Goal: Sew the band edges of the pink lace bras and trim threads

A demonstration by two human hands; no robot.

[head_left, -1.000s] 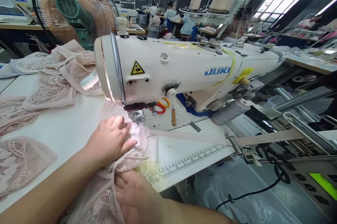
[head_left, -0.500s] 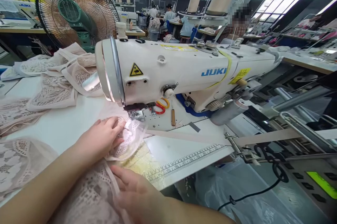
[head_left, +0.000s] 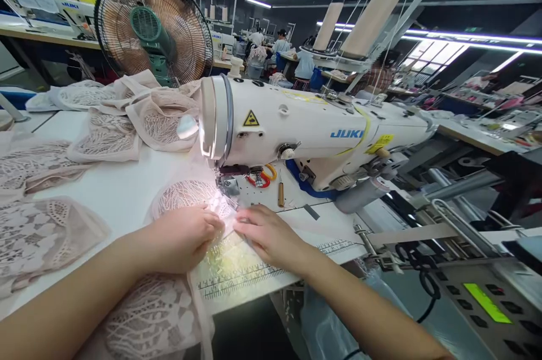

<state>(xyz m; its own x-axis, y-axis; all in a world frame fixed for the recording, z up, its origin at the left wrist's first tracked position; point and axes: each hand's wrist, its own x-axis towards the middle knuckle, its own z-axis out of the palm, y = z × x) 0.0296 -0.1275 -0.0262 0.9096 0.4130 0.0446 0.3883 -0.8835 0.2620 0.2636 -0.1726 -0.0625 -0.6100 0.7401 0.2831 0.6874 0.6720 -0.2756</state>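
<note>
One lace piece (head_left: 180,193) lies on the white surface (head_left: 144,182), reaching the presser foot (head_left: 230,185) of the sewing machine (head_left: 271,117); the left hand (head_left: 186,238) curls over its near edge, whether gripping I cannot tell; the right hand (head_left: 271,236) pinches a slim metal tool (head_left: 231,202) angled toward the foot.

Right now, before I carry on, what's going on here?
A person is working at a sewing machine. Their left hand rests on a pale lace piece lying by the needle end. Their right hand pinches what looks like a slim metal tool, its tip near the needle area. More lace pieces lie to the left on the white tabletop.
</note>
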